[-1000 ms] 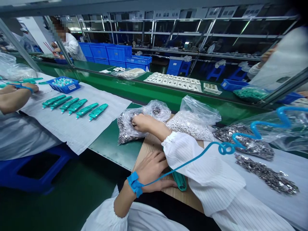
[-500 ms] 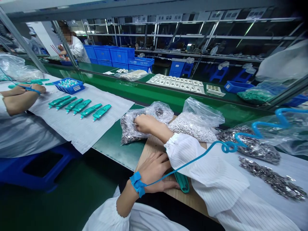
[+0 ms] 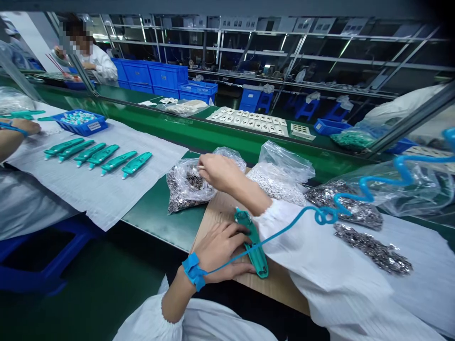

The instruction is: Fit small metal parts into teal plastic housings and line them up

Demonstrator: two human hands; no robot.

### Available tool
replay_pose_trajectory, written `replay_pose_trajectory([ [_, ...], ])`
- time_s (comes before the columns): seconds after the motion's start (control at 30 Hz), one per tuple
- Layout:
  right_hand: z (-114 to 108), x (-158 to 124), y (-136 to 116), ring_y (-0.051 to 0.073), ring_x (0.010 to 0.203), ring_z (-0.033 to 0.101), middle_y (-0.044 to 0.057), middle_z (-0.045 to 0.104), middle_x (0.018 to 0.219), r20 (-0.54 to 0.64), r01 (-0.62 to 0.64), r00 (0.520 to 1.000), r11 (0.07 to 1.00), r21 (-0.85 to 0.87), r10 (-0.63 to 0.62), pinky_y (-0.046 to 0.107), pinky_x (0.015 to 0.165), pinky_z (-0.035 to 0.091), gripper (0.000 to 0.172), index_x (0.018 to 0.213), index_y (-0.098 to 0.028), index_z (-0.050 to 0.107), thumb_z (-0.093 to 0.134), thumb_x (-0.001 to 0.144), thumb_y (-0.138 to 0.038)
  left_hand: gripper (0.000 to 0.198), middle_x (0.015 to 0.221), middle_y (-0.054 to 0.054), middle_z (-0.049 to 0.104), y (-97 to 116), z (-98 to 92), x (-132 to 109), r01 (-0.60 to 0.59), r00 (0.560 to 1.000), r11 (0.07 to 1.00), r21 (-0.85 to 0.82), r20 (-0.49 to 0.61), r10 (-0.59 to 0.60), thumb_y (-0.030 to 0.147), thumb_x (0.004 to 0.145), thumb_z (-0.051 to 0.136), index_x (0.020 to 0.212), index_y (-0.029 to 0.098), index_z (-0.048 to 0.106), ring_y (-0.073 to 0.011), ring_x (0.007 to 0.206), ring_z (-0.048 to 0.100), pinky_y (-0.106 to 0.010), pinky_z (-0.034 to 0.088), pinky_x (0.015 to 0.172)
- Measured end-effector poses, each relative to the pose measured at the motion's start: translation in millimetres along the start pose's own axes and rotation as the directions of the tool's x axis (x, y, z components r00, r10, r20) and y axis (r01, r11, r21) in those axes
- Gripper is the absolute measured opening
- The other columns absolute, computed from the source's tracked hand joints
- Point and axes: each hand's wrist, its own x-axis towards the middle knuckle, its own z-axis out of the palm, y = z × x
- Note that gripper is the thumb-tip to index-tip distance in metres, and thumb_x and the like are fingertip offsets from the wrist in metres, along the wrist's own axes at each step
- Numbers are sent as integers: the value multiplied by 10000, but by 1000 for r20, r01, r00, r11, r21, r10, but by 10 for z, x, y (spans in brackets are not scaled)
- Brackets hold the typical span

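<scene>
A green plastic casing [image 3: 253,241] lies on the wooden board [image 3: 213,218], small dark parts showing at its near end. My left hand [image 3: 223,248], in a blue wrist strap, rests on the board and holds the casing's left side with fingers and thumb. Above an open clear bag of small metal parts [image 3: 186,187] is my right hand [image 3: 218,171]. Its fingertips are pinched together near the bag's mouth, and whatever they hold is too small to make out. A second bag, with small whitish pieces [image 3: 277,182], stands beyond my right forearm.
Several green casings [image 3: 104,156] lie in a row on white sheeting at left, near a blue bin [image 3: 80,124] and a co-worker's hand [image 3: 28,127]. A blue coiled cord [image 3: 325,215] crosses my right sleeve. Loose metal pieces [image 3: 373,248] lie at right.
My right hand has come up out of the bag of metal parts, baring its opening. More of the green casing shows under my left hand. The camera view has shifted slightly.
</scene>
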Motion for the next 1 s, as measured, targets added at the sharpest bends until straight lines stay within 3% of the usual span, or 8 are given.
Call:
replay_pose_trajectory([
  [0.1,-219,-391,227,239,950,658,99,712,1078,-67,-15,998,1000,21,17,303,714,442,200,1036,-178,629,458,972,-259,532,1401,-114,536,-36,55,-37,-9,999,1000,7,-44,9,597,773,755,1135,223,647,-331,1236,557,-456,468,1011],
  [0.2,-276,-971,522,198,728,662,54,725,841,-153,-46,986,995,92,60,290,621,441,168,906,-218,657,540,939,-334,593,1412,-114,523,-55,92,-55,-11,997,1000,-28,-77,9,609,780,741,1193,214,583,-322,1267,543,-450,457,1025],
  [0.3,-102,-1526,703,164,550,628,40,722,775,-61,-61,995,981,183,73,277,498,437,148,911,-257,656,537,932,-344,581,1361,-108,570,-46,85,-39,-16,998,998,-58,-65,13,515,824,743,1250,196,509,-294,1240,569,-426,456,1017],
  [0.4,196,-1889,642,168,652,672,44,723,905,81,-46,996,956,290,23,281,552,497,176,970,-286,622,450,990,-319,415,1318,-95,606,-40,82,-13,8,998,999,-45,-56,-10,367,909,683,1238,206,487,-274,1219,584,-400,468,971],
  [0.57,509,-2025,413,159,668,670,30,688,904,124,-32,992,963,268,-2,274,579,503,207,988,-258,575,370,1024,-263,220,1272,-86,623,-59,134,1,36,997,999,-1,-70,-36,255,971,577,1177,205,516,-254,1161,611,-370,462,939],
  [1.0,583,-2112,490,156,628,657,47,689,938,65,113,990,980,161,-124,267,530,467,201,957,-242,551,364,1023,-210,105,1200,-50,638,-81,175,7,14,991,1000,10,-133,-13,200,968,563,1065,208,604,-220,1072,631,-347,477,914],
])
